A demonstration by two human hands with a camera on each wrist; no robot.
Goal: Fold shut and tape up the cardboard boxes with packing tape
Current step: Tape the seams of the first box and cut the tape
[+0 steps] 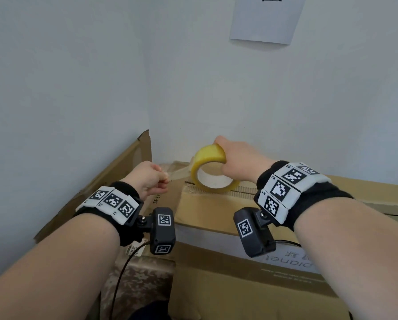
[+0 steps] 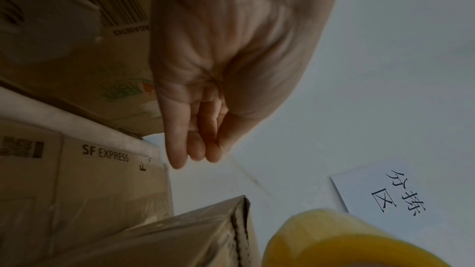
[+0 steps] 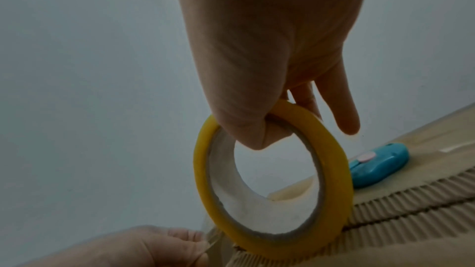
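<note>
White walls (image 1: 78, 77) met in a corner behind stacked cardboard boxes (image 1: 216, 285). On the top box (image 1: 205, 206) the right hand (image 1: 239, 158) gripped a yellow tape roll (image 1: 210, 168) upright, thumb through its core, its lower edge on the corrugated seam. The left hand (image 1: 148, 179) pinched the clear tape end (image 1: 178, 170) in curled fingers, drawn leftward off the roll. A blue cutter (image 3: 370, 164) lay just beyond the roll.

Yellow tape roll (image 1: 210, 168): upright on edge, white core, resting on the closed flap seam at the far-left corner of the brown cardboard box (image 1: 216, 209). A clear tape strip (image 1: 178, 173) extends left, off the roll.
</note>
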